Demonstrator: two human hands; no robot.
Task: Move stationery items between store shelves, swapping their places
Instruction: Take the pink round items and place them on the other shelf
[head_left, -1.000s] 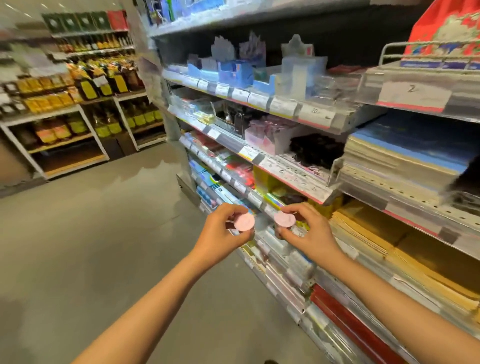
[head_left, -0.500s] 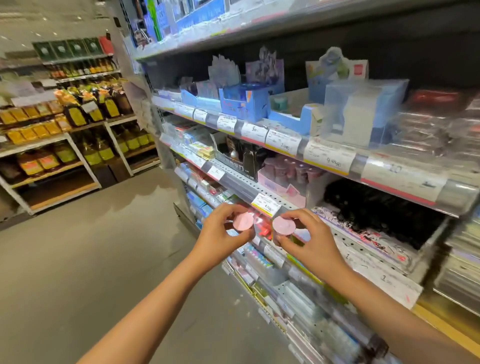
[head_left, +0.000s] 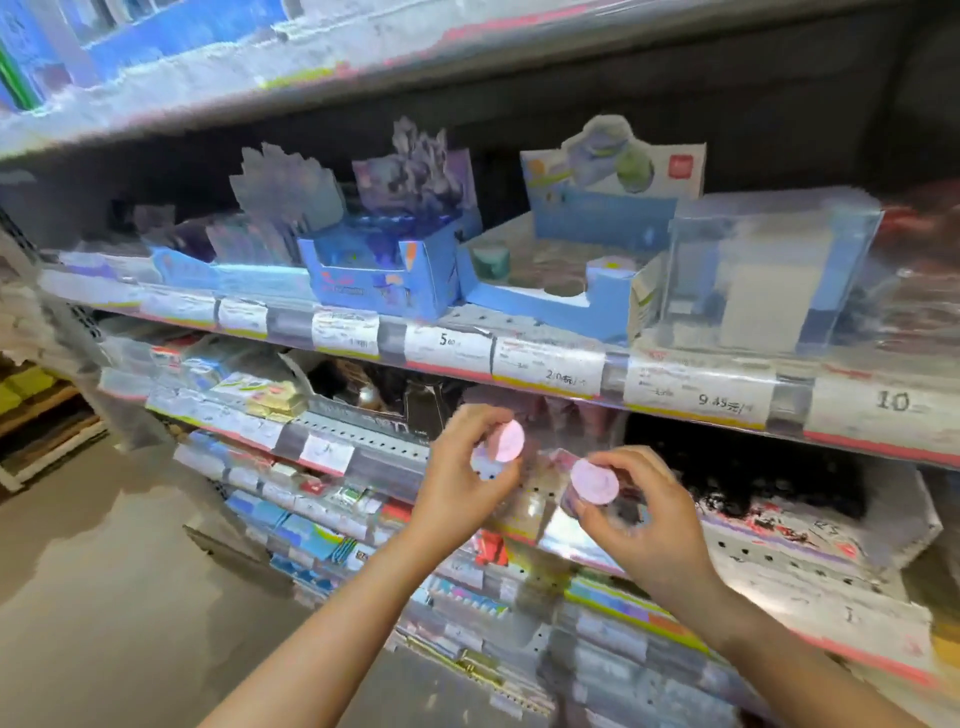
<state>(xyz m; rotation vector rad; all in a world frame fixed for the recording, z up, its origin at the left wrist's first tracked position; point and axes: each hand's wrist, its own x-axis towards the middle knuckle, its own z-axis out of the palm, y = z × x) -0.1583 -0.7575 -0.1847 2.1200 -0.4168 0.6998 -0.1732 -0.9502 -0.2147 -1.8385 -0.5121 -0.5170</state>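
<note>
— Hands?
— Left hand (head_left: 462, 467) pinched a pink round item (head_left: 505, 441); right hand (head_left: 641, 512) pinched a second pink round item (head_left: 595, 482), at four o'clock of the first.
— Where?
— Both held in front of the middle shelf (head_left: 395, 431), under the price-tag rail (head_left: 550, 364). Blue display box (head_left: 379, 275) at twelve o'clock, blurred.

The left hand (head_left: 457, 478) and right hand (head_left: 644, 512) are raised side by side before the middle shelf (head_left: 363, 457), the left holding one round item (head_left: 505, 441) at about 11 o'clock of the second round item (head_left: 595, 482) held by the right. On the upper shelf (head_left: 696, 400), at 12 o'clock above the hands, an open tray box (head_left: 545, 304) sits between a display box (head_left: 379, 275) at its 9 o'clock and a clear box (head_left: 769, 270) at its 3 o'clock.
</note>
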